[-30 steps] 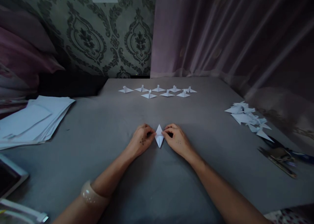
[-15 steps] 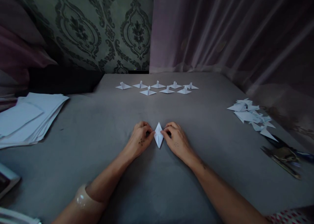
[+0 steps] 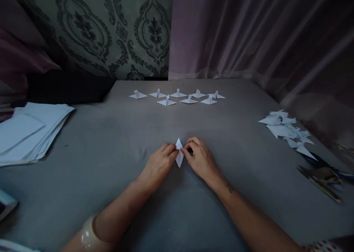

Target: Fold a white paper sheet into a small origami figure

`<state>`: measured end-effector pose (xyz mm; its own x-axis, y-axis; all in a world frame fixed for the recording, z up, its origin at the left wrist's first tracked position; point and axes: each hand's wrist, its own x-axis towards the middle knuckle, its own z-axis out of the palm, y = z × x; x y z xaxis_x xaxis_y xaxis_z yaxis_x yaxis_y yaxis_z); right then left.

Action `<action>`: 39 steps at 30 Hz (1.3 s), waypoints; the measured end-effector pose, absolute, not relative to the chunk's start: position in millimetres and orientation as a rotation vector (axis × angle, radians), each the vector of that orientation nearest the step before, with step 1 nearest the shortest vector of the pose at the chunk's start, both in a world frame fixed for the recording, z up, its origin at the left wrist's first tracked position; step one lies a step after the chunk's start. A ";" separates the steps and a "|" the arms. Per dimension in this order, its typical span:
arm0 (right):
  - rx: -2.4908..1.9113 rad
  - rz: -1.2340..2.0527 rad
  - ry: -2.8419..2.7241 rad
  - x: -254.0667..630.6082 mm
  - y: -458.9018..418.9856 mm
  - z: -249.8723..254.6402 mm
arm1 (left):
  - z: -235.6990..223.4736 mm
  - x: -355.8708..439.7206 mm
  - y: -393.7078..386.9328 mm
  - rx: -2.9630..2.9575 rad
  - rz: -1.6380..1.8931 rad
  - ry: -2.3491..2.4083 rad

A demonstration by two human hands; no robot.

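Note:
A small white folded paper piece [image 3: 179,157], kite-shaped with a point toward the far side, lies flat on the grey cloth surface [image 3: 110,141]. My left hand [image 3: 159,165] presses its fingertips on the piece's left half. My right hand [image 3: 199,158] pinches the right edge with thumb and forefinger. Both hands meet over the paper and hide its middle part. A pale bangle [image 3: 86,236] sits on my left wrist.
Several finished white paper figures [image 3: 177,96] stand in two rows at the far side. A stack of white sheets [image 3: 27,132] lies at the left, paper offcuts [image 3: 287,132] at the right, with scissors [image 3: 322,178] near them. Curtain and patterned wall behind.
My left hand has slid right onto the paper's left half, covering more of it. The right hand stays at the right edge. The view tilted slightly down.

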<state>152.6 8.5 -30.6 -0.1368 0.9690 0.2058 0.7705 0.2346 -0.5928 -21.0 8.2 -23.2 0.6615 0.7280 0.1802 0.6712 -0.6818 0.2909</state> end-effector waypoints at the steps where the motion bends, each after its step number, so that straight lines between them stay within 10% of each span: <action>1: -1.595 0.483 -1.942 153.6 8.0 -29.5 | -20.5 -18.9 4.6 2.724 0.311 1.148; 18: -1.518 0.327 -2.314 164.6 -20.2 -12.3 | -15.8 -0.2 -17.3 2.696 0.057 1.437; 39: -1.520 0.348 -2.179 159.2 -23.0 -14.4 | -17.3 -15.2 5.4 1.830 0.838 1.403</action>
